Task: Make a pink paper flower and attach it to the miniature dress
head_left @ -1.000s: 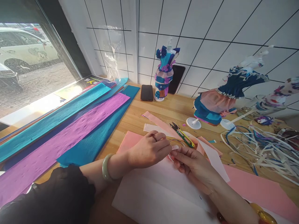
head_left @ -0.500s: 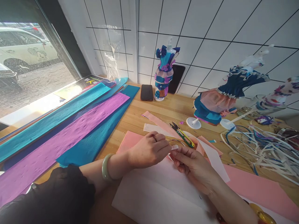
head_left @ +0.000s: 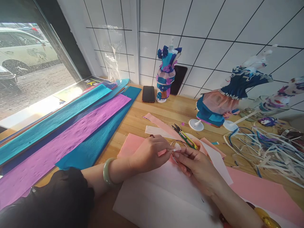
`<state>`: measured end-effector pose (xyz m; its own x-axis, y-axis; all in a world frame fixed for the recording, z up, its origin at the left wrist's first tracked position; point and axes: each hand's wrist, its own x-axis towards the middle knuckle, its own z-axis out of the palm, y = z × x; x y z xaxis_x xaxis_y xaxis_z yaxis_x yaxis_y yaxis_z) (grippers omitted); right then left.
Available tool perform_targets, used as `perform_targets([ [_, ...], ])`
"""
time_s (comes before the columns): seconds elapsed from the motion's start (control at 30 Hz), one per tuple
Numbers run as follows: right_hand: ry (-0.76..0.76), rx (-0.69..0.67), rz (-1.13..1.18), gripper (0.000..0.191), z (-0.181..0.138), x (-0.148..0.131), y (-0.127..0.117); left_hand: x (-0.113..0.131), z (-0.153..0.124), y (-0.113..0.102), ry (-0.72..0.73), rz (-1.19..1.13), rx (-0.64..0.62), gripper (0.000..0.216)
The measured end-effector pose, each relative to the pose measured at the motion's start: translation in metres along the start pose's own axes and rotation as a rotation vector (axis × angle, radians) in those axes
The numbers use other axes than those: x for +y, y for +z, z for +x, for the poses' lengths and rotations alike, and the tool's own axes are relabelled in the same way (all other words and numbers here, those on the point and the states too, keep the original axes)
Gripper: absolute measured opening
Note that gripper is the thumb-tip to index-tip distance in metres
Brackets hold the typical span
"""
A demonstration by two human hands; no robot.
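Between my two hands is a small gathered piece of white paper [head_left: 177,147], fanned out at its top. My left hand [head_left: 150,155] pinches at its left side with thumb and forefinger. My right hand [head_left: 194,164] grips its lower end between thumb and fingers. Part of the piece is hidden by the fingertips. Both hands are above a large white paper sheet [head_left: 161,196] on the table. Just beyond them lie yellow-and-green thread snips [head_left: 186,137], among strips of pink paper [head_left: 158,122] and white paper [head_left: 217,161].
Rolls of purple crepe paper [head_left: 95,123] and blue crepe paper [head_left: 109,133] lie at left. A phone [head_left: 148,94] rests near the wall. Paper-dressed figures stand behind, one in blue and purple [head_left: 166,72], another in navy and pink [head_left: 220,98]. Tangled paper strips [head_left: 263,152] spread at right.
My left hand has turned, with its fingers now lower and pinching. The white paper's top has fanned out and shows more between the hands. My right hand has barely moved.
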<state>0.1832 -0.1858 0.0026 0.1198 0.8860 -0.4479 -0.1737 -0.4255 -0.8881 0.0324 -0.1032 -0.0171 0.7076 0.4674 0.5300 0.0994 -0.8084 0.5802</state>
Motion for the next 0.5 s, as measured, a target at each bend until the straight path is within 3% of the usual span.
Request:
perform_targets([
  [0.27, -0.039, 0.064, -0.003, 0.032, 0.003, 0.006, -0.002, 0.008, 0.002, 0.002, -0.211, -0.163, 0.072, 0.012],
  [0.5, -0.043, 0.006, 0.054, 0.027, 0.005, 0.006, -0.004, 0.016, 0.003, 0.001, -0.276, -0.185, 0.055, 0.011],
])
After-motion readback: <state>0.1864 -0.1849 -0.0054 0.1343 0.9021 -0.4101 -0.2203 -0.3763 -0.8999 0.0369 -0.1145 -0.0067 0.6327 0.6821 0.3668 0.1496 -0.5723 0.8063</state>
